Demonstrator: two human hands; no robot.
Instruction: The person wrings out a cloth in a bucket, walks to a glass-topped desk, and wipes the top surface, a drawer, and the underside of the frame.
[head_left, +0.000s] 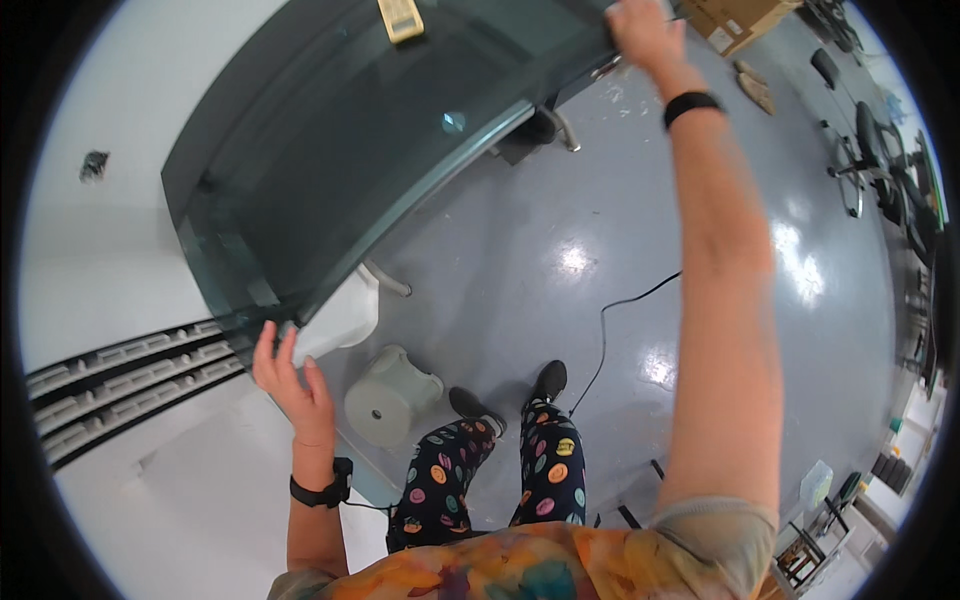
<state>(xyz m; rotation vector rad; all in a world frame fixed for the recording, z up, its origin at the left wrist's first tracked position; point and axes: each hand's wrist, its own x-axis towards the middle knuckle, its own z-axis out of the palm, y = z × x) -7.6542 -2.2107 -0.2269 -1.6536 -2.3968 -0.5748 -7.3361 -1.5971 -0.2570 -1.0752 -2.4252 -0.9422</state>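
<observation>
A large dark tinted glass panel (345, 142), seemingly a tabletop, spans the upper left of the view. My left hand (296, 379) is at its near left corner, fingers spread and fingertips at the edge; whether they grip it is unclear. At the far right corner, my right hand (645, 34) reaches to the panel's edge with fingers bent, and its hold is partly hidden and blurred. A yellow device (401, 19) with a small display window lies on the glass near the top. Curved metal legs (568, 129) show below the panel's edge.
A pale plastic stool (394, 397) stands on the grey floor left of my feet. A black cable (603, 330) runs across the floor to my right. Slotted strips (135, 375) line the left wall. A cardboard box (739, 22), shoes (755, 88) and office chairs (870, 142) are at upper right.
</observation>
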